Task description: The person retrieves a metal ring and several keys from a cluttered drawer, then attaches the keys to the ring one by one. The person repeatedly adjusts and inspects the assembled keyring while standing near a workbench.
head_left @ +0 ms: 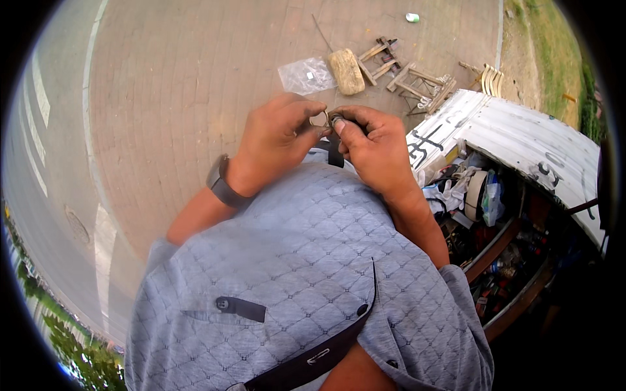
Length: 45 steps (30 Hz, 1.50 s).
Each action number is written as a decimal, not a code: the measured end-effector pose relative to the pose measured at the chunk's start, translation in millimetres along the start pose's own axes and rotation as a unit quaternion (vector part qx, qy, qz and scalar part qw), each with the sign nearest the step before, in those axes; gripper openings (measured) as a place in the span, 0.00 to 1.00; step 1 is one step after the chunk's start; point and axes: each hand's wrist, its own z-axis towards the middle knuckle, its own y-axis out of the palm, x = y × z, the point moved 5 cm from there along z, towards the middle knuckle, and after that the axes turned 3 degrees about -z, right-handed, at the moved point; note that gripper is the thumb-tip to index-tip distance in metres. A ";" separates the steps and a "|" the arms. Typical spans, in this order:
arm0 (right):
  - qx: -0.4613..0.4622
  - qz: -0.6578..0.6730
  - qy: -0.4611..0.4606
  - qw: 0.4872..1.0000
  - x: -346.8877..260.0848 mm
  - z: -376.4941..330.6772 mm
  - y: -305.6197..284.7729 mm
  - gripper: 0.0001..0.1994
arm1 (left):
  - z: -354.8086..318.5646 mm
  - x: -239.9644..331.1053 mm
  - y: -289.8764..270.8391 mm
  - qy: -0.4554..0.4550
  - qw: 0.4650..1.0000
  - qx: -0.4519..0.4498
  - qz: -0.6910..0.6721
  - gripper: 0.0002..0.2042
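Both my hands are raised together in front of my chest. My left hand [277, 133], with a dark band [225, 184] on its wrist, is closed, thumb and fingers pinching a thin, curved, ring-like metal piece [327, 118]. Touching it from the other side, my right hand [378, 146] pinches a small dark metal piece [336, 120] between thumb and forefinger. Fingertips hide most of both pieces, so their exact kind and whether they are joined cannot be made out.
At my right stands a white metal box lid [515, 124] over a compartment of jumbled tools, with a tape roll [475, 195]. Ahead on the paving lie a clear plastic bag [305, 76], a tan block [346, 72], wooden folding stools [420, 83] and a green-white can [412, 17].
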 end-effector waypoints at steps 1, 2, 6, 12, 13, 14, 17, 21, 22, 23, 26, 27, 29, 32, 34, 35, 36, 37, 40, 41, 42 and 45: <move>-0.020 0.020 0.049 0.998 4.0 1.4 2.5 0.09 | -1.2 -1.0 -1.2 -0.005 1.000 -0.005 0.004 0.17; -0.040 0.040 0.098 0.994 9.2 5.6 7.2 0.09 | 0.1 -5.9 -3.2 -0.010 1.000 -0.011 0.009 0.17; -0.022 -0.017 0.015 1.000 23.6 22.9 25.9 0.08 | -0.3 -33.8 -8.1 -0.032 0.999 -0.034 0.016 0.18; -0.059 0.130 0.183 0.973 28.5 44.3 44.8 0.08 | 13.4 -48.3 -23.1 -0.010 0.998 -0.051 0.041 0.17; -0.059 0.148 0.201 0.967 27.7 47.5 46.5 0.08 | 16.0 -49.7 -25.2 -0.002 0.997 -0.054 0.049 0.17; -0.059 0.164 0.217 0.960 26.3 51.3 46.6 0.08 | 20.6 -50.2 -26.8 0.008 0.997 -0.055 0.057 0.17; -0.057 0.135 0.211 0.966 23.2 65.5 45.5 0.08 | 36.4 -52.4 -30.5 0.005 0.994 -0.076 0.082 0.16; -0.023 0.074 0.113 0.991 16.0 90.4 32.9 0.09 | 67.8 -60.3 -29.0 0.000 0.996 -0.068 0.052 0.15; -0.019 0.076 0.120 0.990 10.5 98.1 27.0 0.09 | 78.2 -59.9 -27.8 0.002 0.997 -0.062 0.047 0.15; -0.014 0.081 0.127 0.988 5.8 106.9 20.3 0.09 | 89.8 -60.2 -26.6 0.003 0.997 -0.059 0.043 0.15; -0.023 0.129 0.163 0.978 -4.6 138.9 -4.5 0.09 | 133.1 -60.1 -21.4 0.012 0.997 -0.062 0.042 0.15; -0.025 0.136 0.149 0.979 -8.7 153.2 -13.9 0.09 | 150.4 -60.6 -20.4 0.012 0.998 -0.056 0.038 0.16; -0.032 0.148 0.119 0.981 -16.6 187.7 -33.9 0.09 | 190.4 -62.7 -18.5 0.013 0.999 -0.042 0.032 0.16; -0.022 0.177 0.071 0.981 -31.6 248.7 -63.7 0.09 | 261.7 -72.7 -13.3 0.023 0.998 -0.025 0.049 0.17; -0.037 0.185 0.064 0.980 -39.5 294.6 -89.3 0.09 | 315.3 -79.0 -8.6 0.002 0.999 -0.026 0.038 0.17; -0.041 0.190 0.058 0.979 -45.7 318.1 -104.2 0.09 | 345.3 -79.7 -6.8 -0.011 0.999 -0.028 0.033 0.17; -0.045 0.196 0.052 0.978 -51.4 344.1 -119.5 0.09 | 376.8 -81.8 -5.4 -0.033 0.999 -0.028 0.026 0.16; -0.050 0.207 0.048 0.976 -54.4 372.8 -134.2 0.08 | 408.8 -84.1 -4.2 -0.055 0.998 -0.028 0.019 0.15; -0.049 0.189 0.049 0.980 -87.8 437.5 -188.3 0.08 | 495.5 -80.5 0.7 -0.100 0.995 -0.022 -0.009 0.12; -0.054 0.182 0.041 0.981 -102.1 455.5 -206.5 0.08 | 521.3 -77.8 2.9 -0.111 0.993 -0.016 -0.022 0.11; -0.053 0.184 0.033 0.981 -115.3 473.7 -224.4 0.08 | 547.7 -74.2 4.6 -0.121 0.991 -0.005 -0.061 0.10; -0.046 0.194 0.012 0.980 -150.9 527.3 -271.4 0.09 | 621.1 -66.0 6.6 -0.167 0.972 0.014 -0.167 0.07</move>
